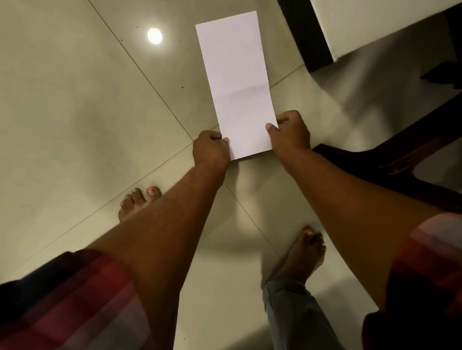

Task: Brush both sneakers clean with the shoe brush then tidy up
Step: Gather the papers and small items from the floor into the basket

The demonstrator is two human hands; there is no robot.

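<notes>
Two hands grip one white paper sheet (235, 78), centre frame, over the tiled floor (68, 99): left hand (211, 149) pinches its lower-left corner; right hand (289, 135) pinches its lower-right edge, thumb on top.

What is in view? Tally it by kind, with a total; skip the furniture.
White folded paper sheet: 1
Bare hands pinching it: 2, left hand, right hand
Bare feet on the tiled floor: 2, left foot, right foot
Total: 5
</notes>
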